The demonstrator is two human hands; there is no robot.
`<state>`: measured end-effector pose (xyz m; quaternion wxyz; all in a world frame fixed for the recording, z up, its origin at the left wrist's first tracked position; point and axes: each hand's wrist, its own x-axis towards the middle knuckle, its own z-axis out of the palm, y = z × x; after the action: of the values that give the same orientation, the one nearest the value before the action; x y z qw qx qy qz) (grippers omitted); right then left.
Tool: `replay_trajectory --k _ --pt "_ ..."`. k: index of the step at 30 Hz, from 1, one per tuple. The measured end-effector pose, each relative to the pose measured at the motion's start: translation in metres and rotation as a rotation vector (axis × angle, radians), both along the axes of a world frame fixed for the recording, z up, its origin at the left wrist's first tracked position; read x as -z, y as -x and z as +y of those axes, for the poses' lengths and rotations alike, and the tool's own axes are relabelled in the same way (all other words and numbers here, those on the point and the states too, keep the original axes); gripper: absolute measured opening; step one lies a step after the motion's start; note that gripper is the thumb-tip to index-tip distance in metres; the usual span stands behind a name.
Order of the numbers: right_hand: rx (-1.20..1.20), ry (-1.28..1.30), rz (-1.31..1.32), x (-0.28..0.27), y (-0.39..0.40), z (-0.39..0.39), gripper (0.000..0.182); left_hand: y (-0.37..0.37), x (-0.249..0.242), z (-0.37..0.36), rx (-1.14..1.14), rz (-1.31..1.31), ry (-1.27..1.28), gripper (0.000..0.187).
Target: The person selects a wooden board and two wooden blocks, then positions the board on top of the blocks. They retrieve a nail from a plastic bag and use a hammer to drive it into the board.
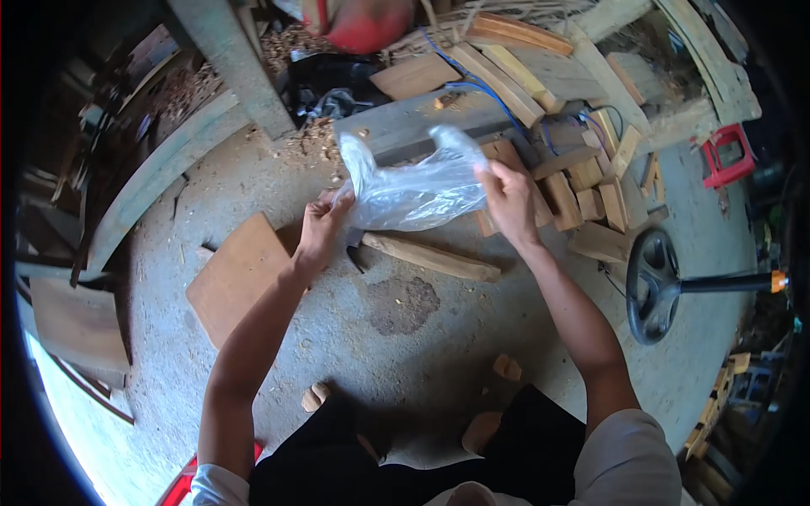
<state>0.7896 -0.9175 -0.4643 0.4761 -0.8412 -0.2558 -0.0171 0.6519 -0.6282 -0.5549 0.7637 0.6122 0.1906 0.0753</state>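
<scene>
A clear plastic bag (418, 196) is stretched between my two hands, above the concrete floor. My left hand (325, 221) is closed on the bag's left side. On the other side my right hand (509, 198) pinches its right edge. Two loose ends of the bag stick up toward the far side. Below the bag lies an adze-like tool with a pale wooden handle (434, 255); its dark head is partly hidden. A flat brown wooden board (240, 278) lies on the floor near my left forearm.
Offcut wood blocks (591, 202) are piled at right, with a blue cord (498, 97) among timbers behind. A black steering-wheel-shaped object (654, 287) stands at right, near a red plastic stool (727, 156). A black plastic bag (333, 84) and wood shavings lie at the back.
</scene>
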Motion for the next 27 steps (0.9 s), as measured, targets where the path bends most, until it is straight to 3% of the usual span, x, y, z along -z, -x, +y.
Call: replay_trajectory --k 2,4,5,8,10,12,13,14,16,17,20,21,23,26,27 --pt "-0.054 0.009 -0.045 0.013 0.005 -0.005 0.018 -0.005 -0.005 -0.022 0.121 -0.022 -0.121 0.038" --pt "-0.059 -0.039 -0.004 0.024 0.013 0.002 0.018 -0.014 -0.046 -0.053 0.146 -0.117 -0.231 0.057" --pt "-0.093 -0.056 -0.019 0.031 0.015 0.005 0.018 -0.027 -0.027 -0.049 0.168 -0.244 -0.574 0.071" --pt "-0.139 -0.103 -0.069 0.046 0.013 0.003 0.02 -0.054 -0.018 -0.049 0.39 -0.023 -0.621 0.067" --pt "-0.154 -0.125 -0.103 0.053 0.007 -0.004 0.024 -0.059 -0.012 -0.045 0.339 -0.019 -0.651 0.056" --pt "0.153 -0.027 0.254 0.053 -0.001 -0.021 0.032 -0.064 -0.016 -0.048 0.229 -0.025 -0.722 0.035" --pt "0.233 0.044 0.038 0.053 -0.003 -0.028 0.047 -0.06 -0.017 -0.051 0.174 0.06 -0.549 0.03" --pt "0.237 0.05 0.041 0.045 0.001 -0.025 0.047 -0.059 -0.02 -0.053 0.179 0.061 -0.543 0.03" --pt "0.433 0.039 -0.467 0.03 0.015 -0.011 0.058 -0.056 -0.022 -0.055 0.211 -0.189 -0.816 0.032" --pt "0.24 -0.003 -0.474 0.037 0.02 -0.008 0.068 -0.053 -0.027 -0.061 0.237 -0.206 -0.815 0.034" --pt "-0.158 0.037 -0.605 0.05 0.029 0.024 0.042 -0.052 -0.033 -0.076 0.184 -0.305 -0.732 0.031" --pt "-0.155 0.039 -0.601 0.057 0.027 0.023 0.042 -0.05 -0.035 -0.078 0.188 -0.303 -0.731 0.031" --pt "-0.228 0.41 -0.197 0.069 0.024 0.023 0.038 -0.046 -0.037 -0.076 0.171 -0.303 -0.898 0.032" --pt "-0.267 0.541 -0.206 0.079 0.027 0.013 0.03 -0.037 -0.031 -0.063 0.13 -0.269 -1.029 0.03" --pt "-0.278 0.539 -0.205 0.082 0.03 0.009 0.03 -0.037 -0.03 -0.061 0.094 -0.238 -0.957 0.026"
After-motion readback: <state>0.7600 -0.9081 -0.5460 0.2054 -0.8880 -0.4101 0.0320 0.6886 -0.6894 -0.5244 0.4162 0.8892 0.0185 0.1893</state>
